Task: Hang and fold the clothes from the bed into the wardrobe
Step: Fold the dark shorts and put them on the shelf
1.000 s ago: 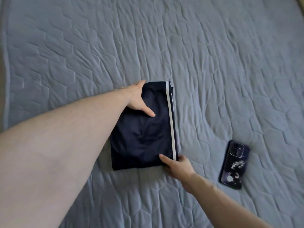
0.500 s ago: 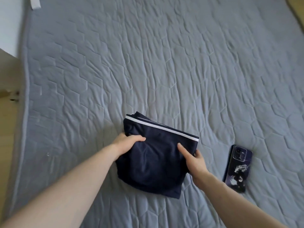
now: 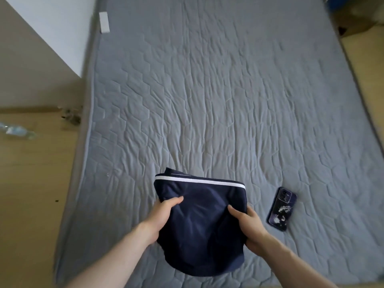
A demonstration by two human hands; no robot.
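Folded garment [image 3: 199, 221]: dark navy, one thin white stripe along its far edge. Bed [image 3: 228, 111] cover: pale grey-blue, quilted in a stitched hexagon pattern, creased throughout. Phone [image 3: 282, 208]: dark purple-black back with a white splashed figure printed on the lower half. Floor [image 3: 31, 183]: light yellowish wood tone with a few small dark specks. Wall [image 3: 60, 23] at upper left: white. Small tag [image 3: 104, 22] at the bed's far left edge: white.
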